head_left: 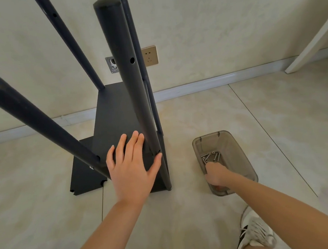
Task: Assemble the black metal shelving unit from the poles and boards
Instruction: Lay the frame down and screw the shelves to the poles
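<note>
Fastening step: left hand (132,166) flat, fingers spread, on black board (115,116) among poles (128,78), left of bin (238,154); right hand (215,174) in bin at screws (211,157), grip unreadable; next move probably needs one screw brought to a pole hole.

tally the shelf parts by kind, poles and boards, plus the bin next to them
black poles: 4
black boards: 2
clear bin: 1
total: 7
The screws in the bin are too small to count.
</note>
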Demonstrator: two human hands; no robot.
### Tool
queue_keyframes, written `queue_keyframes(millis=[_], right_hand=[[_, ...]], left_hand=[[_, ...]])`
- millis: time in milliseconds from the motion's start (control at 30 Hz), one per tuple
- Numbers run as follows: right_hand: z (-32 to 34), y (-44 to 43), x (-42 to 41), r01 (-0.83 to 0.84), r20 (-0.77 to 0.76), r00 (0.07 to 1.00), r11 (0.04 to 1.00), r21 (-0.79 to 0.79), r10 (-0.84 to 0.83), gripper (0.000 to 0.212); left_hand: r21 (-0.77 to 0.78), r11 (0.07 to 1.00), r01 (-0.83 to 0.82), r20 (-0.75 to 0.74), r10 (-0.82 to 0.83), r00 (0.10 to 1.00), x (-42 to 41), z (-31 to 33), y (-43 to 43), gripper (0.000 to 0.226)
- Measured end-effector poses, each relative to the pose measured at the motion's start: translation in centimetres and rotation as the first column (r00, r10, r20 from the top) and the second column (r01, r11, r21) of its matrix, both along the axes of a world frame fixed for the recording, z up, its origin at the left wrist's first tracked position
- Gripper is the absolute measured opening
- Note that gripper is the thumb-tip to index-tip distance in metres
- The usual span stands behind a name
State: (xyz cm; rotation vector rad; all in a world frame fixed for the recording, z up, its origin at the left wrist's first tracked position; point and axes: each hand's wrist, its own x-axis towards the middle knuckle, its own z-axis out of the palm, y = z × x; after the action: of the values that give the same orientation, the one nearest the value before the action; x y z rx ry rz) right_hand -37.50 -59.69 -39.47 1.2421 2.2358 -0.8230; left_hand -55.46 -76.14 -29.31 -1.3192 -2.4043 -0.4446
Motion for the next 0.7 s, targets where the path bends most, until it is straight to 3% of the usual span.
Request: queue_keyframes(millis=[167,300,433,700], right_hand=[[0.3,-3.7,-1.8,0.059,-0.088,0.993,0.969,-0.238,-0.082,0.007],[-1.2,-5.8,-3.3,0.043,-0.138,0.985,0.933,-0.358,-0.099,0.031],[-2.8,-6.1,-3.7,-0.021,-0.163,0.986,0.953,-0.303,-0.031,0.022],[-6.4,-3.7,-2.8,-0.019,0.011,1.0,0.984,-0.177,0.021,0.009]], left_hand=[[-0.002,1.0,-0.002,0.013,0.003,1.0,0.1,0.2,0.0,0.065],[-0.003,1.0,0.0,0.019,0.0,1.0,0.1,0.3,0.0,0.066],[-0.002,1.0,0.001,0.029,-0.001,1.0,0.1,0.4,0.0,0.065],[-0.015,1.0,0.014,0.029,-0.013,0.999,-0.2,0.0,-0.1,0.063]])
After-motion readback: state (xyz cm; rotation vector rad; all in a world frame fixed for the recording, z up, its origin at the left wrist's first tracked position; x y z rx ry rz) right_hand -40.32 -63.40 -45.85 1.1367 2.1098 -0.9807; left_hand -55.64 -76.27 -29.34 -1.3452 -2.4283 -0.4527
